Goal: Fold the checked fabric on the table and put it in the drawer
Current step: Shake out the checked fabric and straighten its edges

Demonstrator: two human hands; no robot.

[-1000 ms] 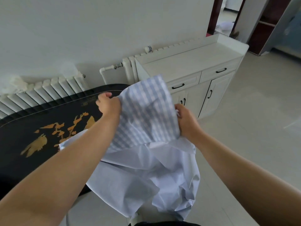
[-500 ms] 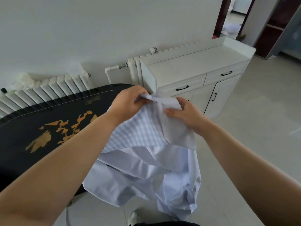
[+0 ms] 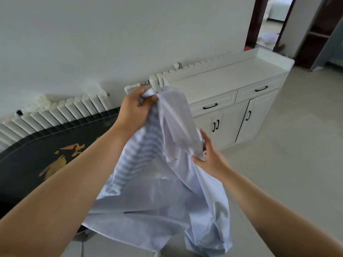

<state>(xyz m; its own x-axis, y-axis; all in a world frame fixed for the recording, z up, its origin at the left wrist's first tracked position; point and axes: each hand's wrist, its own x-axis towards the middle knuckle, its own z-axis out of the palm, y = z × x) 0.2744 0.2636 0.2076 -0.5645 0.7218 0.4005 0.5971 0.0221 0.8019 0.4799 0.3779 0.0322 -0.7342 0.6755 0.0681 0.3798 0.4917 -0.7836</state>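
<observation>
The checked fabric (image 3: 157, 182) is pale blue and white and hangs in loose folds in front of me, lifted off the black table (image 3: 27, 164). My left hand (image 3: 135, 106) grips its gathered top corners, held high. Lower and to the right, my right hand (image 3: 207, 154) holds a lower edge of the fabric, thumb under the cloth and fingers stretched along it. Behind the fabric stands the white cabinet (image 3: 228, 80). Its left drawer (image 3: 211, 104) and its right drawer (image 3: 259, 89) are both closed.
A white radiator (image 3: 61, 110) runs along the wall behind the table. The table top carries a gold painted pattern. Pale tiled floor (image 3: 297, 145) spreads to the right, and a doorway (image 3: 269, 21) opens at the back right.
Both top corners now sit in my raised left hand. My right hand has let go of the top and slid down to the fabric's lower edge.
</observation>
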